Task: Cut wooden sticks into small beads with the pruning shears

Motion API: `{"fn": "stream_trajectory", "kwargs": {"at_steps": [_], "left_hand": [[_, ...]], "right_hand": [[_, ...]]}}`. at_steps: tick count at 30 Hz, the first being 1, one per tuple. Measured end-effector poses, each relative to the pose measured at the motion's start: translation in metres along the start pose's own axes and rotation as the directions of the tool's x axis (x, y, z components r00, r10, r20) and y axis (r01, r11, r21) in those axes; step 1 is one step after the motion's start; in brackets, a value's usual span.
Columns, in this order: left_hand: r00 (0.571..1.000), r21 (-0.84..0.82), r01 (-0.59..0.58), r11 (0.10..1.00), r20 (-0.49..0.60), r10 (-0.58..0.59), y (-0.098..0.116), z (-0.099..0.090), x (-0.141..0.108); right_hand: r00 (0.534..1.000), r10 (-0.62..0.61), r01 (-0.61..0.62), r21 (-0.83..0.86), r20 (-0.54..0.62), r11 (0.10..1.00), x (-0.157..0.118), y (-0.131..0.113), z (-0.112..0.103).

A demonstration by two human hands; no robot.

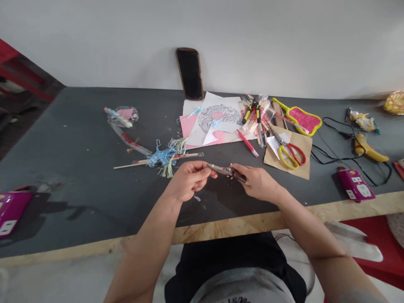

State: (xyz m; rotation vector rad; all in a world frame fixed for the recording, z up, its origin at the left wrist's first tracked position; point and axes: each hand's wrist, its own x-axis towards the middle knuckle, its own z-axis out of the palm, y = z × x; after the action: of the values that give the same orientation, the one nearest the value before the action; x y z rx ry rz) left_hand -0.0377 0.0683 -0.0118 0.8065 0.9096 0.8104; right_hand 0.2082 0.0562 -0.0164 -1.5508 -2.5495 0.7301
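Note:
Near the middle of the table's front half, my right hand [257, 181] is wrapped round the handles of a dark metal hand tool [225, 170], which looks like pliers. The tool points left. My left hand [192, 179] is closed in a pinch at the tool's tip, on something small and pale that I cannot make out. Tiny pale bits lie under the hands. Just beyond my left hand are blue tassels [161, 156], pale green tassels [166, 170] and a thin wooden stick [129, 166].
A phone [190, 73] leans on the wall behind printed paper [206, 103]. Right of it lie a pink marker [248, 143], wrapped sticks [264, 110], scissors [292, 156] on brown paper [303, 168] and a yellow-rimmed pink fan [301, 120]. Purple boxes [356, 185] stand at both sides.

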Motion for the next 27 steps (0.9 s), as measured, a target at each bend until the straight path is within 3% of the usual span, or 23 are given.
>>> {"fn": "stream_trajectory", "kwargs": {"at_steps": [6, 10, 13, 17, 22, 25, 27], "left_hand": [[0.994, 0.067, -0.099, 0.993, -0.040, 0.101, -0.001, -0.001, 0.004], [0.957, 0.189, -0.214, 0.958, -0.155, 0.245, -0.007, -0.001, 0.007], [0.945, 0.269, -0.228, 0.936, -0.172, 0.279, -0.009, 0.000, 0.005], [0.970, 0.135, -0.186, 0.973, -0.134, 0.204, -0.004, 0.003, 0.000], [0.998, -0.053, -0.028, 0.998, 0.061, 0.031, 0.005, 0.001, -0.004], [0.995, -0.088, -0.008, 0.996, 0.099, 0.016, 0.005, -0.001, -0.003], [0.996, -0.051, -0.045, 0.998, 0.069, 0.048, 0.002, -0.001, -0.002]], "right_hand": [[0.997, 0.029, -0.032, -0.047, -0.076, 0.998, 0.004, -0.003, 0.001], [0.985, 0.054, -0.085, -0.180, -0.166, 0.980, 0.005, -0.002, 0.000], [0.988, 0.039, -0.072, -0.218, -0.150, 0.973, 0.004, -0.001, -0.001], [0.996, 0.004, -0.024, -0.227, -0.090, 0.974, 0.003, -0.001, -0.003], [0.992, -0.065, 0.040, -0.215, -0.111, 0.976, 0.002, 0.001, -0.003], [0.990, -0.070, 0.045, -0.195, -0.124, 0.980, 0.002, 0.000, -0.003], [0.991, -0.035, 0.010, -0.186, -0.127, 0.982, 0.002, -0.002, -0.003]]}}
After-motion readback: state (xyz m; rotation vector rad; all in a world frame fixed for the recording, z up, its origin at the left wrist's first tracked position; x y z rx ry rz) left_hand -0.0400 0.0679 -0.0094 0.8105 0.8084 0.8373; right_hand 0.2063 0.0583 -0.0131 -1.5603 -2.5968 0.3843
